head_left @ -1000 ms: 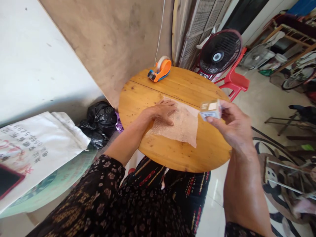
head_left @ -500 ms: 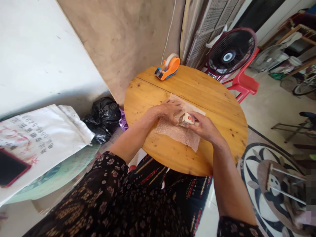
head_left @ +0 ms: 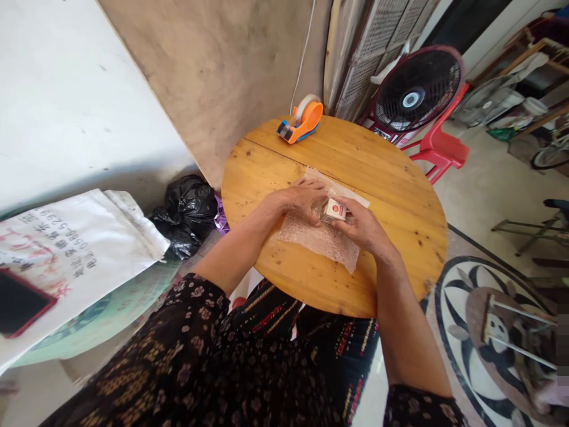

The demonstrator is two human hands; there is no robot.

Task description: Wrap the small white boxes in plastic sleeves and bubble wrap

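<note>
Round table (head_left: 391,196): small box (head_left: 334,210) on bubble wrap (head_left: 320,240).

A cluttered home or small household packing corner: a round wooden surface (head_left: 391,178) against a plywood-lined wall, an orange tape dispenser (head_left: 300,120), a standing fan (head_left: 418,89), a red plastic chair (head_left: 440,151), tiled floor with a patterned medallion (head_left: 471,279), a bicycle (head_left: 549,151).

Dark sleeve with small floral print, bare forearms, striped, perhaps embroidered, dark garment at lap
</note>
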